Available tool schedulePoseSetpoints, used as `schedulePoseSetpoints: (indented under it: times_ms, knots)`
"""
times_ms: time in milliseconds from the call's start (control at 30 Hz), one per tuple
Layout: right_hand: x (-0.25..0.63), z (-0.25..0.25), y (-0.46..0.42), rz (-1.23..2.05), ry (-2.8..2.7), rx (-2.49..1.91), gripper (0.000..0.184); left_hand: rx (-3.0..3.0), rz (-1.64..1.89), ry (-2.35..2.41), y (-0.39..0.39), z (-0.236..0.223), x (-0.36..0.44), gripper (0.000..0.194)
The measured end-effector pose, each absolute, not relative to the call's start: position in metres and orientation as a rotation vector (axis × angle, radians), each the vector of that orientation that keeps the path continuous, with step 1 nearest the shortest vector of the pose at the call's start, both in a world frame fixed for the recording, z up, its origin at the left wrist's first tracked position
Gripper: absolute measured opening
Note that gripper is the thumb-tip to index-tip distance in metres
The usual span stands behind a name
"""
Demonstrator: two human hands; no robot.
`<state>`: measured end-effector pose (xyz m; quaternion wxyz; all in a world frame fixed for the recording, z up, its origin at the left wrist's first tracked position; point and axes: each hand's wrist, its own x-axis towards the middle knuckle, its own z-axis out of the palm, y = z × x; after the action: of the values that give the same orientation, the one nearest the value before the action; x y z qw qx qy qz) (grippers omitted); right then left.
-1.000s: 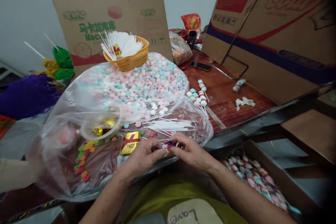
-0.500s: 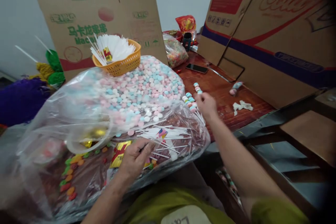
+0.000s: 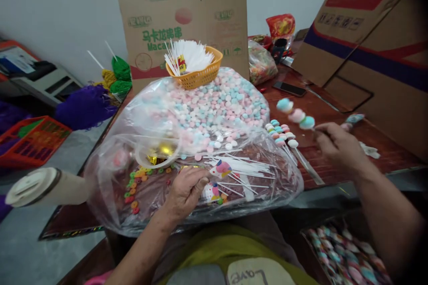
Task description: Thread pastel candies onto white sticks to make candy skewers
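My right hand (image 3: 337,147) is closed on the stick of a candy skewer (image 3: 296,114) bearing blue and pink sweets, lifted above the wooden table (image 3: 384,142). My left hand (image 3: 185,189) rests on a big clear plastic bag (image 3: 133,142), its fingers pinched on a small colourful sticker (image 3: 211,192) beside a second sticker (image 3: 221,168) and loose white sticks (image 3: 247,170). More finished skewers (image 3: 281,132) lie at the bag's right edge. Pastel round candies (image 3: 214,107) fill the bag's far half.
An orange basket of white sticks (image 3: 195,64) sits on the candy heap. Cardboard boxes (image 3: 187,13) (image 3: 377,40) stand behind and to the right. A phone (image 3: 289,89) lies on the table. A box of wrapped sweets (image 3: 344,256) sits at lower right; a roll (image 3: 43,187) lies at left.
My right hand left the stickers, reached to the skewers beside the bag and lifted one up to the right. The left hand stayed on the bag. The view swung left.
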<state>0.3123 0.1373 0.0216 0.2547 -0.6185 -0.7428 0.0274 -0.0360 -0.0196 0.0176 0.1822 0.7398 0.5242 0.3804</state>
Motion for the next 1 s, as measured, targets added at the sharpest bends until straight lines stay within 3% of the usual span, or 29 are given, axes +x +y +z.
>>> schedulePoseSetpoints:
  times_ms: [100,200,467,700,1000]
  knots:
    - [0.289,0.034,0.081,0.182,-2.258,-1.045,0.011,2.104,1.084,1.415,-0.019,0.021,-0.033,0.025]
    - [0.276,0.041,0.054,-0.006,-2.437,-0.752,0.022,2.117,1.092,1.382,-0.021,0.025,-0.032,0.026]
    - [0.292,0.05,0.057,-0.279,-2.525,-0.672,0.026,2.267,0.942,1.338,-0.034,0.03,-0.044,0.022]
    - [0.28,0.049,0.045,-0.29,-2.567,-0.584,0.024,2.278,0.973,1.377,-0.035,0.034,-0.041,0.025]
    - [0.26,0.052,0.049,-0.109,-2.72,-0.608,0.018,2.521,0.614,1.409,-0.025,0.024,-0.027,0.03]
